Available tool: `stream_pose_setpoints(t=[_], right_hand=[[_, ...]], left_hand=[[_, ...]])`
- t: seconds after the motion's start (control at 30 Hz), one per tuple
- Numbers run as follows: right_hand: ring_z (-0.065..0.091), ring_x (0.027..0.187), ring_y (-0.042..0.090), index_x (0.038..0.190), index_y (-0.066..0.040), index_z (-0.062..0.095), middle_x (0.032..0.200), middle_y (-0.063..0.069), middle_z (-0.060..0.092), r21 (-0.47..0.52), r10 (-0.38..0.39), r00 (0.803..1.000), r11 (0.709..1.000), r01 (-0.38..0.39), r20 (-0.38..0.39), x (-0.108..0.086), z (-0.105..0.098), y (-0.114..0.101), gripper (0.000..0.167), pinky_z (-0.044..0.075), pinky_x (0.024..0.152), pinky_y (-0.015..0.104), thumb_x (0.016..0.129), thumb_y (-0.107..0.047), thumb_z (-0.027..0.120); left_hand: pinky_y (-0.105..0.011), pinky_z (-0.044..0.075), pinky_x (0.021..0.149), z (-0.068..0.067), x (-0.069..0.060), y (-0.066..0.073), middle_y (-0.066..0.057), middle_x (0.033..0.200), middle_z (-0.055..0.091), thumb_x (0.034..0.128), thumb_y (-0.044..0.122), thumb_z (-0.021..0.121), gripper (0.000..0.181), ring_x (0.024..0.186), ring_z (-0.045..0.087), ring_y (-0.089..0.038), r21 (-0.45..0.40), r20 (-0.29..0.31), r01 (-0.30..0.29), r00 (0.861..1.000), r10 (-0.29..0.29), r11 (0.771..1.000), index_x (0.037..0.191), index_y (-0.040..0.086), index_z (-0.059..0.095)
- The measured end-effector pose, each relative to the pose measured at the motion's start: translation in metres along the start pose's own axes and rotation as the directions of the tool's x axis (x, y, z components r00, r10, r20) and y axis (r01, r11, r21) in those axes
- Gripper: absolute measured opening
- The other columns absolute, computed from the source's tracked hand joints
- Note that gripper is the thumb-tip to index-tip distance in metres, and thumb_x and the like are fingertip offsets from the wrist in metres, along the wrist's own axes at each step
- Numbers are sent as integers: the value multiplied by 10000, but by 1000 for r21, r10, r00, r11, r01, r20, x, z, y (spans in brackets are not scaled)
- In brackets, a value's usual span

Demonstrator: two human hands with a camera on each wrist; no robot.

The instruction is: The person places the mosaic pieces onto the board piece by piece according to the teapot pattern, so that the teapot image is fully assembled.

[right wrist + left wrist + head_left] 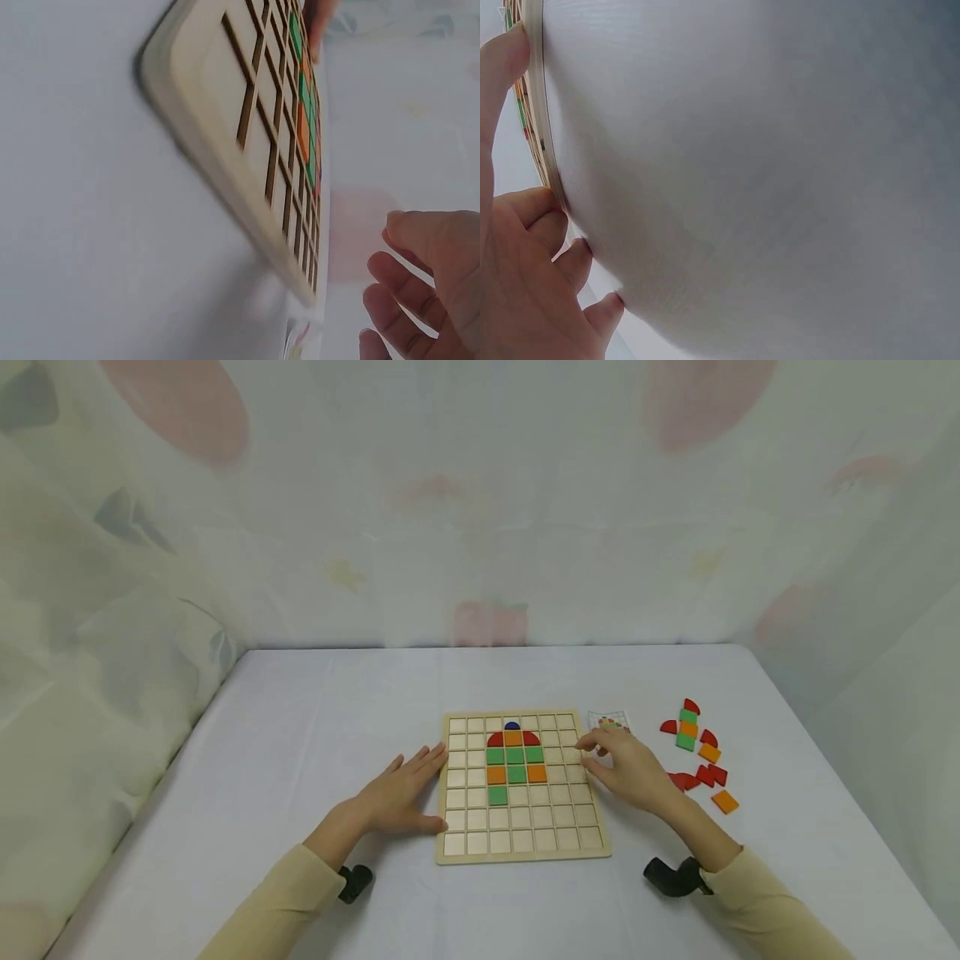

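Observation:
A square wooden grid board [551, 843] lies on the table with coloured tiles set in its upper middle. A blue half-round tile [512, 726] tops the pattern, above an orange tile [513, 738] with red rounded tiles on both sides. Below come green and orange squares, ending in a green square [498, 795]. Along the board's left edge my left hand [397, 797] is spread, thumb and fingertips touching the rim. My right hand [626, 768] hovers by the right edge, fingers loosely bent. Its thumb and forefinger stand apart in the right wrist view, with nothing seen between them.
Loose tiles lie right of my right hand, among them a green tile [686, 742], an orange tile [725, 802] and several red ones. A small pattern card [609, 719] sits past the board's upper right corner, partly behind my hand. Patterned cloth [487, 527] hangs behind the table.

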State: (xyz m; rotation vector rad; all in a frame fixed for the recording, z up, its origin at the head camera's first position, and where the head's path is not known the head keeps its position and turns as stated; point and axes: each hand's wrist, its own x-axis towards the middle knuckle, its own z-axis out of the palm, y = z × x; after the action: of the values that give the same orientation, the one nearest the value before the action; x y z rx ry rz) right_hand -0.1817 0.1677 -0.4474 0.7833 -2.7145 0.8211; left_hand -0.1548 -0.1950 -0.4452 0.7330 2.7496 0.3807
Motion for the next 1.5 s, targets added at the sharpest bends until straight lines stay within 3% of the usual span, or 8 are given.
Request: stream_pose_setpoints(t=[0.2, 0.43, 0.67, 0.87, 1.17, 1.5], right_hand=[[581, 809, 171, 990, -89, 648, 949, 13, 628, -18, 20, 998, 1000, -21, -55, -17, -15, 23, 229, 518, 667, 330, 775, -84, 724], [577, 812, 201, 1012, -61, 639, 956, 53, 632, -34, 101, 990, 994, -105, -98, -43, -36, 42, 253, 509, 642, 332, 773, -76, 718], [529, 766, 178, 1005, -43, 642, 925, 81, 627, -38, 177, 974, 982, -184, -140, -74, -56, 57, 278, 464, 565, 209, 743, -47, 735], [514, 767, 217, 1034, -13, 629, 936, 123, 598, -67, 204, 964, 974, -218, -170, -93, -66, 71, 340, 457, 562, 192, 717, -35, 749], [556, 815, 301, 1058, -2, 601, 932, 143, 560, -93, 354, 932, 928, -361, -83, -112, -74, 87, 388, 458, 569, 197, 744, -170, 754], [433, 706, 155, 978, 30, 591, 766, 31, 516, -138, 356, 934, 925, -354, -12, -121, -70, 95, 400, 404, 546, 198, 691, -166, 788]], left_hand=[[-554, 139, 1102, 0, -1, 0, -38, 1549, 126, 737, 570, 662, 1008, 1410, 154, -260, 4, 1, -4, 1000, 4, 1000, 1479, 87, 181], [-571, 138, 1095, -1, -1, 2, -62, 1547, 136, 743, 562, 664, 999, 1406, 160, -284, -1, 1, -16, 1000, 16, 1000, 1474, 69, 193], [-576, 152, 1089, 0, -3, 1, -69, 1545, 141, 748, 567, 656, 996, 1404, 168, -288, 8, -8, -28, 1000, 28, 1000, 1473, 67, 192], [-563, 145, 1097, 0, -3, 1, -53, 1547, 138, 747, 564, 659, 997, 1406, 163, -277, 5, -5, -15, 1000, 16, 1000, 1475, 73, 188], [-559, 142, 1099, 0, -3, 2, -51, 1547, 141, 750, 557, 660, 989, 1406, 166, -279, 4, -4, -18, 1000, 18, 1000, 1475, 75, 192], [-567, 155, 1092, -1, -3, 1, -56, 1546, 143, 747, 560, 663, 994, 1403, 174, -286, 11, -8, -18, 1000, 18, 1000, 1473, 70, 195]])
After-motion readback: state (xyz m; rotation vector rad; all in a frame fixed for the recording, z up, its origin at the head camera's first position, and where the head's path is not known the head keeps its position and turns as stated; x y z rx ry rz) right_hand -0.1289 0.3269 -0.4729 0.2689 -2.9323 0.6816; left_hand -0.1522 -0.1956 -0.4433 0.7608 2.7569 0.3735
